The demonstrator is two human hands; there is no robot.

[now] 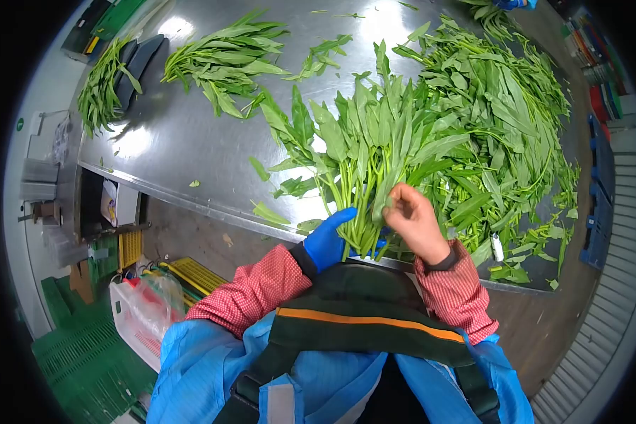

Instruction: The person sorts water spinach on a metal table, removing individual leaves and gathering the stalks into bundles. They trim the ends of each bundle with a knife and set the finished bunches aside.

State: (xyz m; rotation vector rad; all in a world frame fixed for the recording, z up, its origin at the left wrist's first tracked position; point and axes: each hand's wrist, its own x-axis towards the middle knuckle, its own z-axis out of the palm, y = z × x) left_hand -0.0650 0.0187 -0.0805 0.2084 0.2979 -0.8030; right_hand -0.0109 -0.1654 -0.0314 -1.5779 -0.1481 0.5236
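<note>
One blue-gloved left hand [327, 237] is closed around the stems of a leafy green bunch [367, 155]. The bunch is at the near edge of the shiny metal table [184, 148], with its leaves pointing to the far side. The bare right hand [415, 220] is just beside the bunch, on its right. Its fingers are bent and the tips are close together next to a leaf, but I cannot tell if they pinch it. A big green pile [505, 124] lies on the right part of the table. Another bunch [226, 60] lies well apart, on the far left part.

The step in hand looks like tidying the bunch. The next move seems to call for a snug left hand, so no stems slip, and a soft right hand, so no leaves tear.
</note>
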